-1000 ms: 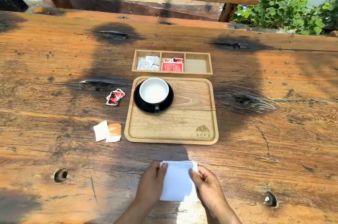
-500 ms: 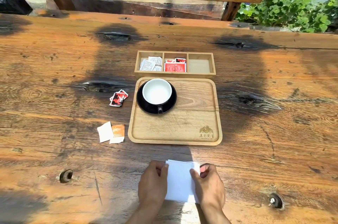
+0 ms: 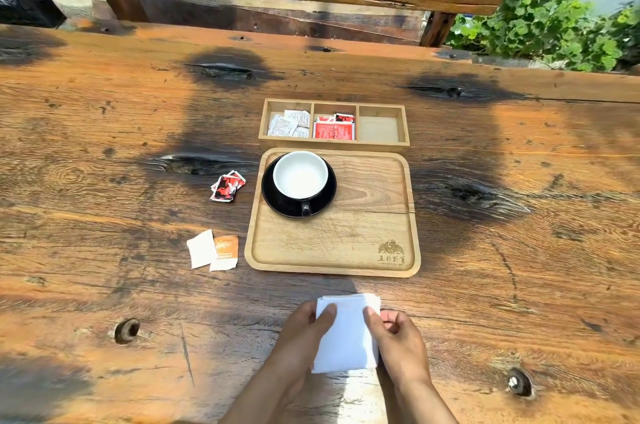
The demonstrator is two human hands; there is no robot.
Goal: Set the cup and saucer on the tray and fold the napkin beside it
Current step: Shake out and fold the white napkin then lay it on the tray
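A white-lined cup (image 3: 300,174) stands on a black saucer (image 3: 277,203) in the far left part of the wooden tray (image 3: 363,243). In front of the tray, near the table's near edge, lies a folded white napkin (image 3: 346,337). My left hand (image 3: 304,330) grips its left edge with the thumb on top. My right hand (image 3: 394,337) holds its right edge the same way. The napkin rests flat on the wooden table (image 3: 104,233), apart from the tray.
A three-compartment wooden box (image 3: 334,141) with sachets sits just behind the tray. Loose red sachets (image 3: 227,185) and white and orange packets (image 3: 213,250) lie left of the tray. A wooden bench back and green plants are beyond the table.
The napkin looks narrower than a second ago, with both hands closer together on its edges. The view has shifted slightly.
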